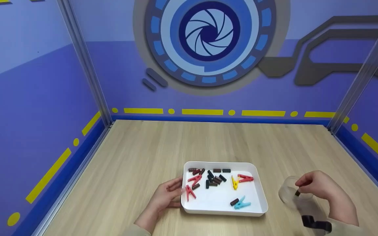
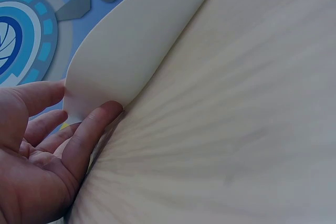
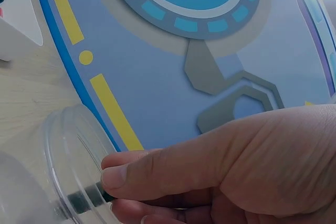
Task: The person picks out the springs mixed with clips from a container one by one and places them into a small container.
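Note:
My left hand [image 1: 167,195] rests against the left wall of a white tray [image 1: 221,212], fingers spread along its outside. In the left wrist view, fingertips touch the tray's wall [image 2: 121,51] low down, near the table. To the right of the tray, my right hand [image 1: 318,185] pinches a small dark cylinder [image 1: 297,193] between thumb and fingers. The piece is at the mouth of a clear round jar [image 1: 285,193], and the right wrist view shows it through the jar's ribbed rim [image 3: 63,156]. Several small dark brown and black ribbed cylinders [image 1: 213,180] lie in the tray.
The tray also holds red clips [image 1: 190,192], a yellow clip [image 1: 235,183] and a light blue clip [image 1: 242,204]. A black strap [image 1: 317,224] is by the right wrist. Around the wooden table [image 1: 143,147] stand blue-purple printed panels [image 1: 116,75].

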### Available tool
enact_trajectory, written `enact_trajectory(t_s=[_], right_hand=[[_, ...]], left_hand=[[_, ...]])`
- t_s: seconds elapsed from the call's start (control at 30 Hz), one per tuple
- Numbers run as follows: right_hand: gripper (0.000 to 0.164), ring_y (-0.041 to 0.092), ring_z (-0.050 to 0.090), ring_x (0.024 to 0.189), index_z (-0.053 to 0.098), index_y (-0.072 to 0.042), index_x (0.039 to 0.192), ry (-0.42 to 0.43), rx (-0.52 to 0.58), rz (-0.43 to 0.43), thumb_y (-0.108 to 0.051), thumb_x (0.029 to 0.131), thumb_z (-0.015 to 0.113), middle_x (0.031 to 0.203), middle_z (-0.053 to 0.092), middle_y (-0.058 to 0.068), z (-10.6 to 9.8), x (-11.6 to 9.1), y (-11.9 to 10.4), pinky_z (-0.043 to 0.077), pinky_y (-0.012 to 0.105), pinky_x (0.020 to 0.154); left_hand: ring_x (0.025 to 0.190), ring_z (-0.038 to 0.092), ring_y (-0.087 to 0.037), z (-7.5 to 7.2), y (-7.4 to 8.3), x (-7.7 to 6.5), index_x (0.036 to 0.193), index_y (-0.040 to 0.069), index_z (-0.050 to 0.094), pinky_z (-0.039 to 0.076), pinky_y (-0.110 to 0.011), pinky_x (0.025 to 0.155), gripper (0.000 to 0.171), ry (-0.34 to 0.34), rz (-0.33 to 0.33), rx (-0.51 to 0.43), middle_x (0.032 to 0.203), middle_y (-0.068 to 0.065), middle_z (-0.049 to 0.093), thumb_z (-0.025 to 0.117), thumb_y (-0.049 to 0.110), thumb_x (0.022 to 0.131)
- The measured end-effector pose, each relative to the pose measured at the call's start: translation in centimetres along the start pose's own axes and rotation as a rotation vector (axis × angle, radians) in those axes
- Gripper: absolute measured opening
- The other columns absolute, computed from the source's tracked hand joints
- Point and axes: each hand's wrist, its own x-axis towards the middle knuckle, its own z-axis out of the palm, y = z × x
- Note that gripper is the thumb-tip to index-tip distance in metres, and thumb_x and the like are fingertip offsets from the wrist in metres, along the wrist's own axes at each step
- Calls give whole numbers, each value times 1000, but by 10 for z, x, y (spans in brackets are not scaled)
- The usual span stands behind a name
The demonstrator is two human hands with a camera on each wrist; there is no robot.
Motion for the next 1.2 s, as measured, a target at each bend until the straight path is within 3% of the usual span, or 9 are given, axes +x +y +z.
enact_trajectory(t_s=[0.87,1.2], right_hand=[[21,16,63,85,71,7,107,-2,40,47,-5,90,72,95,73,6,-1,1,-1,54,32,75],[21,13,64,83,73,5,107,39,49,-44,-9,91,72,95,74,7,0,-3,-8,53,24,69]], left_hand=[[116,69,-25,0,-2,2,155,6,44,66,-44,73,63,2,5,18,158,-24,45,69,15,99],[110,71,-23,1,-2,0,155,6,44,65,-43,73,62,-1,2,-24,157,-24,47,69,14,99]])
